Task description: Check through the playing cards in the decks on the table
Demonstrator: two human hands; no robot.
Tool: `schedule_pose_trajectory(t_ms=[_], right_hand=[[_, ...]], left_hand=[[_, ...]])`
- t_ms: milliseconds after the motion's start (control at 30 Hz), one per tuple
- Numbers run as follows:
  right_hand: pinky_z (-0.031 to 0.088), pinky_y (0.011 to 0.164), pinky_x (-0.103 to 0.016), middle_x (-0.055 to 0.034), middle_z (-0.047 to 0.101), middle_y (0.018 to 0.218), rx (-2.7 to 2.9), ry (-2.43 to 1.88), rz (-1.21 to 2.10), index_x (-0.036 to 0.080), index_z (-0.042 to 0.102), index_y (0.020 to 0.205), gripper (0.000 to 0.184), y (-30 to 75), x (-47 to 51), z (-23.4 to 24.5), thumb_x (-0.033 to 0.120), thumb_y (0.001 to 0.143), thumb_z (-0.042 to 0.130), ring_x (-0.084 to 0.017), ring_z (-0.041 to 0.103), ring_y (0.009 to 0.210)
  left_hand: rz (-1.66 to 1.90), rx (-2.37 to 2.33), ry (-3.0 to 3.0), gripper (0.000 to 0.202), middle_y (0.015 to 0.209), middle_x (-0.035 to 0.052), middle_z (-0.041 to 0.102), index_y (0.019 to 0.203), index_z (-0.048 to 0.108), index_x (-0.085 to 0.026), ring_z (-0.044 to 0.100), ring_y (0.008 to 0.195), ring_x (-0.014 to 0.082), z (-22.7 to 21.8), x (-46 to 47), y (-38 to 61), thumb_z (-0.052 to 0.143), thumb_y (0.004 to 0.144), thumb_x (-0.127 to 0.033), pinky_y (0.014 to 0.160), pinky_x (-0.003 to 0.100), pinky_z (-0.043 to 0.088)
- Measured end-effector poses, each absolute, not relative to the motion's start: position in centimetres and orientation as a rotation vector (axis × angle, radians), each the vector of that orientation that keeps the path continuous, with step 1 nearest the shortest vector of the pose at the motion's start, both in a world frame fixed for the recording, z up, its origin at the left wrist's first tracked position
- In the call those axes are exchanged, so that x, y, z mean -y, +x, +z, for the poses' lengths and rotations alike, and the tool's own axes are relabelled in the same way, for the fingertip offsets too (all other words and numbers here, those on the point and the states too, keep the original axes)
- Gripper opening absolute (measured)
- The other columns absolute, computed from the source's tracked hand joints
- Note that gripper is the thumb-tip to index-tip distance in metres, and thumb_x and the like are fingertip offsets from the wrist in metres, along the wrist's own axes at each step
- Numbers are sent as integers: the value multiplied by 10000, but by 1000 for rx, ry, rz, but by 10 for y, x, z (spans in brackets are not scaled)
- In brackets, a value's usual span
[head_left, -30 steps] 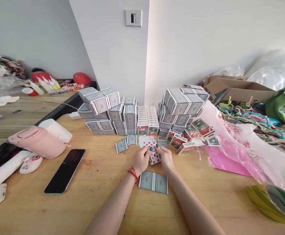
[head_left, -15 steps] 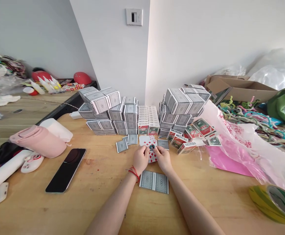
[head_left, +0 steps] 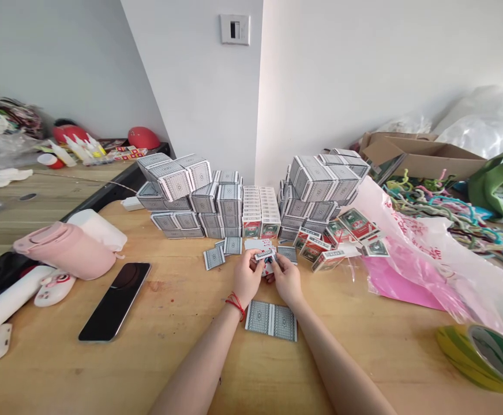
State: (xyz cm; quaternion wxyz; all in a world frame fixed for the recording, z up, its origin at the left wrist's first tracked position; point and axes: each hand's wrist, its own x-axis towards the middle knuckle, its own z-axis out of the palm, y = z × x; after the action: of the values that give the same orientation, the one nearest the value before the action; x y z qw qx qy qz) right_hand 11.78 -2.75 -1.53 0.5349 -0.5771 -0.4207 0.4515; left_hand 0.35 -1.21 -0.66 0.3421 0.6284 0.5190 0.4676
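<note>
Proceeding from the left edge, a pink bottle (head_left: pixel 70 249) lies on its side on the table (head_left: pixel 177 351), with a black-screened phone (head_left: pixel 115 302) near it. The left stack (head_left: pixel 173 193), made up of patterned card blocks, has its top pieces sitting skewed and overhanging; a knock to the table could bring them down. In front of the stack lie loose cards (head_left: pixel 214 259), back side up, light enough to be swept aside by a careless forearm.

The left hand (head_left: pixel 247 280) has thumb and fingers clamped on the left end of a bent card (head_left: pixel 264 255), which is held just above the face-up cards (head_left: pixel 254 244) at table centre. Uneven pinching could put the crease out of square. Two cards (head_left: pixel 271 320) lie side by side, nearer the body, between the forearms; a lowered wrist could shift them.

The right hand (head_left: pixel 289 282) has thumb and fingertips together at the card's right end; how firmly cannot be told. Too loose a hold there would let it spring open.

Further right, the right stack (head_left: pixel 321 178) stands behind tilted card boxes (head_left: pixel 316 251), which could slide if nudged.
</note>
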Motion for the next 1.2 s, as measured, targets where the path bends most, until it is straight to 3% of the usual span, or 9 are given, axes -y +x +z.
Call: schedule_pose_trajectory(t_ms=[133,467,567,767,1033,1200], right_hand=[[469,437,-304,-24,613,557,1043,-1409,1040,167,591,1039,455,118,27,-16,490,727,519,-183,563,427],[468,428,-300,-40,629,620,1048,-1463,997,157,576,1059,478,120,27,-11,508,757,458,-182,571,437],[450,412,-285,-24,609,613,1018,-1409,1036,173,575,992,457,120,28,-9,541,744,468,-166,549,420],[435,455,-256,20,538,528,939,-1308,1106,194,518,684,344,119,30,-7,532,738,490,-142,519,465],[494,649,-332,-40,662,801,545,-829,1694,192,605,803,222,117,29,5,391,706,612,-185,600,729],[491,699,-304,-34,665,789,494,-746,1739,163,626,847,215,119,30,7,323,706,656,-141,598,703]], left_hand=[[1179,-1396,1700,202,853,44,619,954,554,-173,541,631,114,-7,12,3,518,765,-235,622,251,445],[1180,-1319,1745,292,1023,66,628,1005,573,-180,581,935,165,-7,12,0,389,792,-103,810,306,461],[1173,-1328,1733,298,1028,64,629,998,573,-175,577,957,166,-7,11,0,392,780,-82,826,311,459],[1210,-1336,1772,185,955,58,642,941,581,-174,594,876,162,-8,11,1,469,795,-164,766,306,475],[1272,-1406,1835,174,901,48,634,919,598,-194,570,894,169,-9,10,-2,448,833,-219,791,323,458],[1304,-1400,1852,169,892,55,622,910,583,-184,566,875,165,-9,11,-2,433,840,-219,772,307,454]])
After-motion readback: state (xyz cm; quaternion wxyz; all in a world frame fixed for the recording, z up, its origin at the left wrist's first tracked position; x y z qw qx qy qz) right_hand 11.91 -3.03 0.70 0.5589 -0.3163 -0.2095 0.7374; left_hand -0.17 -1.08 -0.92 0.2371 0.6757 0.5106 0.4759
